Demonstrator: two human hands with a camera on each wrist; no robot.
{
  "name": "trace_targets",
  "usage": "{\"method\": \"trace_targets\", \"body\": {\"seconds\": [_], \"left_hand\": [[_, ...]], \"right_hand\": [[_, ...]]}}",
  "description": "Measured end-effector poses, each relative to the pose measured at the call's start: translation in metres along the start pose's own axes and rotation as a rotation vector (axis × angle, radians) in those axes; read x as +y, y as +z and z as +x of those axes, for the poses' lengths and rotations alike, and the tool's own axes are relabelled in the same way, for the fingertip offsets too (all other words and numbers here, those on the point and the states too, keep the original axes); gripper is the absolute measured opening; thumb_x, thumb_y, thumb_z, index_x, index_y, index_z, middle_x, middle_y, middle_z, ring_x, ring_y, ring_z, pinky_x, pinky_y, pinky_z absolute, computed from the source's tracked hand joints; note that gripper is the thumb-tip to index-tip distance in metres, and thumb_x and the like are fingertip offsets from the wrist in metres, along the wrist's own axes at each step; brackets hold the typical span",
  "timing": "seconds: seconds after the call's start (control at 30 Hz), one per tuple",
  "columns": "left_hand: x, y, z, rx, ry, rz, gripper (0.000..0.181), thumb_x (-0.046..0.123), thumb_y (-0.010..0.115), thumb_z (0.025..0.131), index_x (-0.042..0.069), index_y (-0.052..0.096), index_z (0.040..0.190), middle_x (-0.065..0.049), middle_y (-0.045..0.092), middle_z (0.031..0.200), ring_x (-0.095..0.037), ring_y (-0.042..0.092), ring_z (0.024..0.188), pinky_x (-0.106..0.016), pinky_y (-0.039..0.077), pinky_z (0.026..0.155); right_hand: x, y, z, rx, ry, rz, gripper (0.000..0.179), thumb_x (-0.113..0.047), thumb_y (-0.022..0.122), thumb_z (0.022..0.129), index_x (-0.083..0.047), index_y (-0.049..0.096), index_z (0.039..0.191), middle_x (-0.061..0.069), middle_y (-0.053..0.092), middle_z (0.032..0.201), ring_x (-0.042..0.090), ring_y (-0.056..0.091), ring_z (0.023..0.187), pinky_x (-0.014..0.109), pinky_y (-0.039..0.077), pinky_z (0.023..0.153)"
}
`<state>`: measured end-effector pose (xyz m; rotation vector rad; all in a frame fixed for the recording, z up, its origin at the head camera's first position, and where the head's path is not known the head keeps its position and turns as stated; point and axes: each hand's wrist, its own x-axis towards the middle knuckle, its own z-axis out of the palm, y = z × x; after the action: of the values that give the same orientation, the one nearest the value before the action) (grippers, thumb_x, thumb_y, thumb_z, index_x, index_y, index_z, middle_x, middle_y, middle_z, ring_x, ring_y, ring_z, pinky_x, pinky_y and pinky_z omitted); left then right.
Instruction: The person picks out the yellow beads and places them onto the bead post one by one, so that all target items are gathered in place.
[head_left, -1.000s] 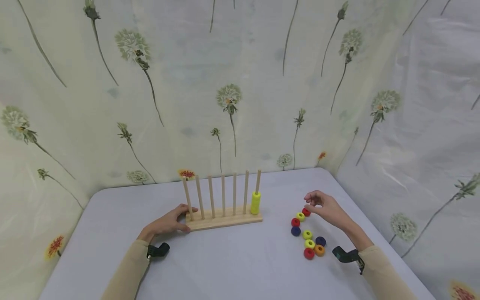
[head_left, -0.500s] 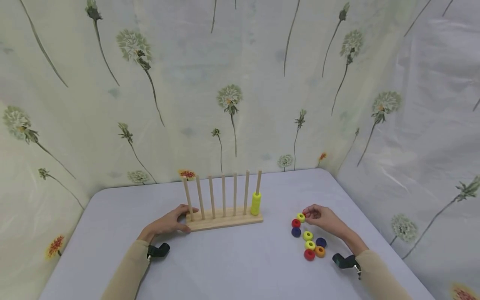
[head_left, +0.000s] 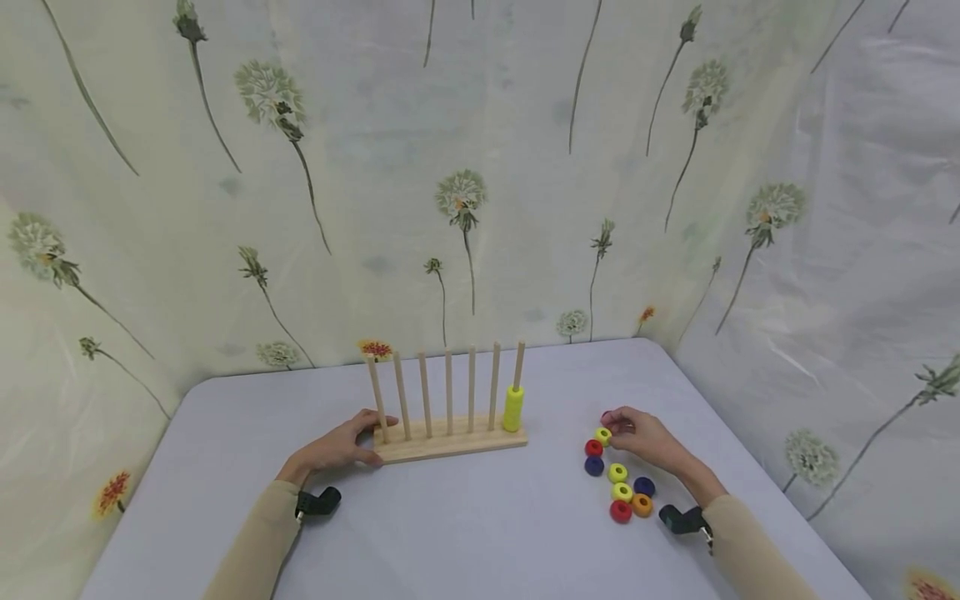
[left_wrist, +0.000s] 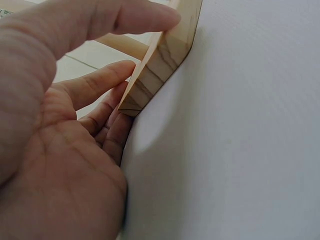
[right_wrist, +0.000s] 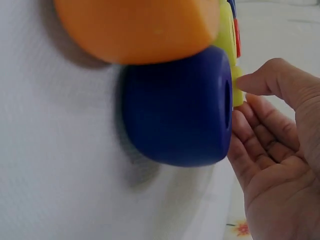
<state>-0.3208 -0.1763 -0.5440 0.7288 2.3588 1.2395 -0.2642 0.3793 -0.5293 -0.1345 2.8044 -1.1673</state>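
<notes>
My left hand (head_left: pixel 335 444) grips the left end of a wooden peg stand (head_left: pixel 453 447). In the left wrist view, the thumb lies over the base (left_wrist: pixel 159 70) and the other fingers reach behind it. A stack of yellow beads (head_left: pixel 513 409) sits on the rightmost peg; the other pegs are bare. My right hand (head_left: pixel 647 440) is at the far end of the loose beads, its thumb and fingers around a yellow bead (head_left: pixel 603 435). Just beyond the fingertips, a red bead (head_left: pixel 606 414) is partly hidden. In the right wrist view, a dark blue bead (right_wrist: pixel 175 110) stands nearest.
Closer to me lie several loose beads, among them a red bead (head_left: pixel 593 448), a blue bead (head_left: pixel 594 466) and an orange bead (head_left: pixel 642 505). A white cloth covers the table (head_left: pixel 480 533). Behind it hangs a dandelion-patterned curtain (head_left: pixel 375 208).
My right hand has come down onto the beads and its fingers have closed in around the yellow one. The far red bead has shifted slightly away. My left hand stays on the stand.
</notes>
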Motion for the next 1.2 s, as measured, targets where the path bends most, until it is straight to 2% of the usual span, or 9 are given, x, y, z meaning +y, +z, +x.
{"method": "trace_targets", "body": {"seconds": [0.27, 0.37, 0.6, 0.73, 0.9, 1.07, 1.2], "left_hand": [[-0.003, 0.000, -0.001, 0.005, 0.009, 0.005, 0.067, 0.025, 0.080, 0.076, 0.021, 0.052, 0.136, -0.011, 0.039, 0.141, -0.030, 0.035, 0.132, -0.053, 0.026, 0.106], [-0.004, 0.000, -0.001, 0.005, 0.009, 0.006, 0.067, 0.024, 0.080, 0.076, 0.022, 0.052, 0.136, -0.010, 0.039, 0.142, -0.029, 0.035, 0.131, -0.053, 0.026, 0.106], [-0.003, 0.001, 0.001, 0.013, -0.004, 0.005, 0.067, 0.023, 0.081, 0.075, 0.022, 0.053, 0.135, -0.010, 0.039, 0.142, -0.030, 0.033, 0.133, -0.055, 0.024, 0.108], [-0.002, 0.000, 0.002, 0.015, -0.013, 0.000, 0.067, 0.023, 0.081, 0.075, 0.022, 0.053, 0.135, -0.011, 0.039, 0.142, -0.031, 0.032, 0.135, -0.056, 0.022, 0.109], [-0.003, -0.001, 0.002, 0.007, -0.004, 0.000, 0.067, 0.023, 0.080, 0.076, 0.021, 0.052, 0.136, -0.011, 0.039, 0.141, -0.031, 0.033, 0.134, -0.055, 0.023, 0.108], [-0.002, 0.000, 0.002, 0.000, 0.001, -0.004, 0.067, 0.024, 0.080, 0.076, 0.020, 0.052, 0.137, -0.011, 0.039, 0.141, -0.032, 0.033, 0.134, -0.056, 0.023, 0.108], [-0.002, 0.000, 0.002, -0.002, 0.000, -0.003, 0.068, 0.025, 0.080, 0.076, 0.021, 0.051, 0.137, -0.011, 0.039, 0.141, -0.032, 0.034, 0.134, -0.056, 0.024, 0.108]], "right_hand": [[-0.001, 0.006, 0.002, 0.004, -0.001, -0.091, 0.035, -0.018, 0.071, 0.083, -0.011, 0.064, 0.117, 0.005, 0.066, 0.111, 0.021, 0.059, 0.101, 0.035, 0.053, 0.087], [0.000, 0.008, 0.003, 0.007, 0.028, -0.093, 0.036, -0.019, 0.073, 0.082, -0.011, 0.063, 0.116, 0.004, 0.065, 0.108, 0.019, 0.058, 0.097, 0.032, 0.052, 0.084], [-0.001, 0.004, 0.003, 0.052, 0.028, -0.092, 0.034, -0.021, 0.075, 0.082, -0.011, 0.061, 0.111, 0.003, 0.062, 0.100, 0.018, 0.055, 0.091, 0.025, 0.049, 0.074], [-0.014, -0.004, 0.002, 0.093, -0.024, -0.061, 0.032, -0.020, 0.072, 0.084, -0.007, 0.061, 0.110, 0.005, 0.061, 0.097, 0.019, 0.055, 0.089, 0.023, 0.047, 0.070], [-0.035, -0.012, 0.004, 0.125, -0.083, -0.037, 0.030, -0.018, 0.070, 0.086, -0.005, 0.060, 0.111, 0.007, 0.063, 0.100, 0.021, 0.057, 0.093, 0.021, 0.049, 0.073], [-0.065, -0.017, 0.009, 0.149, -0.127, 0.017, 0.031, -0.020, 0.070, 0.087, -0.007, 0.057, 0.113, 0.009, 0.063, 0.107, 0.025, 0.060, 0.101, 0.017, 0.050, 0.078], [-0.099, -0.021, 0.014, 0.168, -0.183, 0.033, 0.029, -0.020, 0.069, 0.089, -0.009, 0.057, 0.113, 0.008, 0.062, 0.110, 0.025, 0.060, 0.103, 0.016, 0.049, 0.081]]}}
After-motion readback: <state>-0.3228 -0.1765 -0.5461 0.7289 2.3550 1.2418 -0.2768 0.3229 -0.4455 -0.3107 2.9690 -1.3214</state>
